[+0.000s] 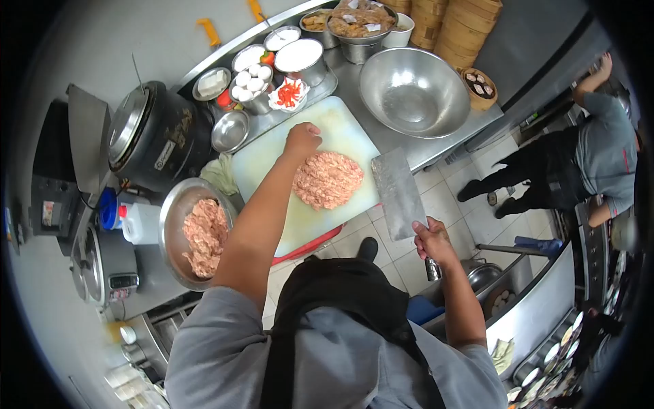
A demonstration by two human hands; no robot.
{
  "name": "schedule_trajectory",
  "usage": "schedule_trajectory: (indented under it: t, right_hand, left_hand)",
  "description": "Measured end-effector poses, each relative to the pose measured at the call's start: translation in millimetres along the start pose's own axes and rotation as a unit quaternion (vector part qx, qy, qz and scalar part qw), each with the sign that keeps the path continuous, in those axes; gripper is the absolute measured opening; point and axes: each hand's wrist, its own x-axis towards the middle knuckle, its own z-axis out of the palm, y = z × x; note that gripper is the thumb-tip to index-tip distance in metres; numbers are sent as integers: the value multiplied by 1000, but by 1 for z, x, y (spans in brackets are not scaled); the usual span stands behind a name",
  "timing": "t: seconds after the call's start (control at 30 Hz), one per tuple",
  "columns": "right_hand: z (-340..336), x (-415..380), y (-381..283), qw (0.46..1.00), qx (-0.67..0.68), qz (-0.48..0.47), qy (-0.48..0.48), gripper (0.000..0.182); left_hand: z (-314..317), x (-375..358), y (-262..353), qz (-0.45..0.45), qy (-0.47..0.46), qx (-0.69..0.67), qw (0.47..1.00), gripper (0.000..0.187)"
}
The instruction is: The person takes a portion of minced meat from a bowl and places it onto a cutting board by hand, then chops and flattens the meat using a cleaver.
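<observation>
Minced meat (328,180) on board (346,135), cleaver (397,193) in right hand (434,241)

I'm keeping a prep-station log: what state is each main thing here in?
Cleaver: gripped by its handle
Right hand: closed around that handle
Meat mound: minced, flattened
Cutting board: lying flat, partly covered
Left hand: fingers curled; whether fully closed is unclear
Meat bowl: partly filled
Large metal bowl: upright, empty
Black cooker: lid on
</observation>
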Motion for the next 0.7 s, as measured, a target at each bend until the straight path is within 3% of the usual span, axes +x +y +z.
schedule_trajectory:
  t: [0.13,0.2,0.3,0.43,0.5,0.57,0.6,0.7]
  right_hand:
    - [5,24,0,999,-3,16,-47,22]
    - [18,38,-11,996,-9,26,-85,22]
    - [44,62,-32,991,-47,-2,-125,21]
    - [70,93,-61,981,-130,-38,-141,22]
    - [84,91,-82,952,-261,-96,-132,22]
    - [102,78,-102,910,-357,-173,-125,22]
    - [104,91,-84,790,-483,-370,-73,16]
    - [143,43,-95,678,-664,-310,-61,13]
  left_hand:
    - [-8,-71,-11,-20,49,-7,999,24]
    - [-1,-107,-33,61,126,-18,990,25]
    - [-2,-148,-40,5,150,-71,986,29]
    - [7,-164,-76,-44,110,-143,983,35]
    - [9,-168,-83,-58,106,-202,972,39]
    - [7,-176,-76,-54,150,-168,973,43]
    - [5,-179,-69,-53,171,-151,972,45]
    - [-7,-185,-51,38,260,-136,955,52]
